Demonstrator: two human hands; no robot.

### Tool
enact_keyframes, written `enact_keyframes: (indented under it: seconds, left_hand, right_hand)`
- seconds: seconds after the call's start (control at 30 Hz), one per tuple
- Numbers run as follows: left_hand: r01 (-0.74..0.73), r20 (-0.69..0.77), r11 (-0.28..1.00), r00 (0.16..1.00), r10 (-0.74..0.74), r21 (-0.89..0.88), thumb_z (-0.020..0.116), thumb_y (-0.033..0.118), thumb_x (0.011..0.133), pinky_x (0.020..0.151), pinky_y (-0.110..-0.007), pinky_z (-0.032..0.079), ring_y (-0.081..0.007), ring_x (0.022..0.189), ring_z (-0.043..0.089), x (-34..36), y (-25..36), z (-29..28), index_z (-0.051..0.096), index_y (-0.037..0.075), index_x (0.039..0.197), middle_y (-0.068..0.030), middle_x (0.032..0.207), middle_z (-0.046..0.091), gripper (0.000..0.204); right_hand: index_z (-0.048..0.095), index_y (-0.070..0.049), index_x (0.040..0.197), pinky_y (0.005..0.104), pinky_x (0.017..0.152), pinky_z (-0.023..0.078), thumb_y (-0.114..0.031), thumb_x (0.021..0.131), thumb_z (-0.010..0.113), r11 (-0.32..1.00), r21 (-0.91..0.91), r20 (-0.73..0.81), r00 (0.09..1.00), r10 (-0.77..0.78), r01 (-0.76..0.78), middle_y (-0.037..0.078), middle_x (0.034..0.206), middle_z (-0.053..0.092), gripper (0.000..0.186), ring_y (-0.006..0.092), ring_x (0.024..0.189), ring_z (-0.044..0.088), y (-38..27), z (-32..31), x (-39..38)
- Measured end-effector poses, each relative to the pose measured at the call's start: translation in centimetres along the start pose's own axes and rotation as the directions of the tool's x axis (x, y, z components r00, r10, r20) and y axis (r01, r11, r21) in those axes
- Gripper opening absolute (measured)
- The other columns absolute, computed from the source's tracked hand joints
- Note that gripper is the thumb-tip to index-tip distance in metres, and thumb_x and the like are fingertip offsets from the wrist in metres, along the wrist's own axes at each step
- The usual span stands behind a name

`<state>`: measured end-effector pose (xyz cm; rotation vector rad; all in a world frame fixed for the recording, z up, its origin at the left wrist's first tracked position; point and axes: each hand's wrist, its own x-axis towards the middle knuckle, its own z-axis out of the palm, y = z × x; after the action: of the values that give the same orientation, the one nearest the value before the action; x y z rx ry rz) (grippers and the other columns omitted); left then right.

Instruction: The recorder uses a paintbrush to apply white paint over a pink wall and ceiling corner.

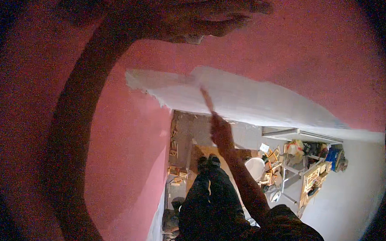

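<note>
Looking down past a person's body, with a tall pink wall (292,56) filling the top. The right hand (222,133) has its fingers closed round a blurred slim-handled tool (206,99), which points up toward a pale patch (264,98) on the wall; whether its tip touches cannot be told. The left hand (185,19), in shadow, is raised before the pink area above, fingers stretched out and close together; it is too dark to tell whether they hold anything. Below, dark-clothed legs (215,196) stand near a white bucket (254,168) and scattered wooden pieces (314,179).
</note>
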<state>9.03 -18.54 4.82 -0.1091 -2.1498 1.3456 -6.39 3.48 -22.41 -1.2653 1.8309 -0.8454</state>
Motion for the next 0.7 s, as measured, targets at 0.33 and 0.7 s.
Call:
enact_keyframes:
  seconds: [0.33, 0.7]
  left_hand:
    - [0.029, -0.002, 0.999, 1.000, -0.029, 0.016, 0.043, 0.050, 0.081, 0.100, -0.046, 0.016, -0.0290, 0.127, 0.019, 0.3, 1.0, 2.5, 0.027, 0.018, 0.132, -0.0104, 0.140, 0.019, 0.063]
    - [0.033, 0.004, 0.999, 0.999, -0.033, 0.020, 0.042, 0.052, 0.081, 0.100, -0.045, 0.017, -0.0287, 0.128, 0.018, 0.4, 1.0, 2.5, 0.025, 0.018, 0.133, -0.0105, 0.140, 0.017, 0.064]
  right_hand:
    - [0.054, -0.008, 0.102, 0.0183, 0.043, 0.033, -0.023, 0.086, 0.052, 0.908, 0.393, 0.114, 0.988, 0.108, -0.145, -0.005, 0.066, 0.044, 0.022, 0.0035, 0.054, 0.039, 1.1, -7.8, 3.5]
    - [0.040, -0.018, 0.075, 0.0177, 0.035, 0.023, -0.038, 0.089, 0.045, 0.528, 0.844, -0.185, 0.869, 0.459, -0.099, -0.006, 0.061, 0.036, 0.025, 0.0038, 0.045, 0.032, 10.2, -14.5, -3.5]
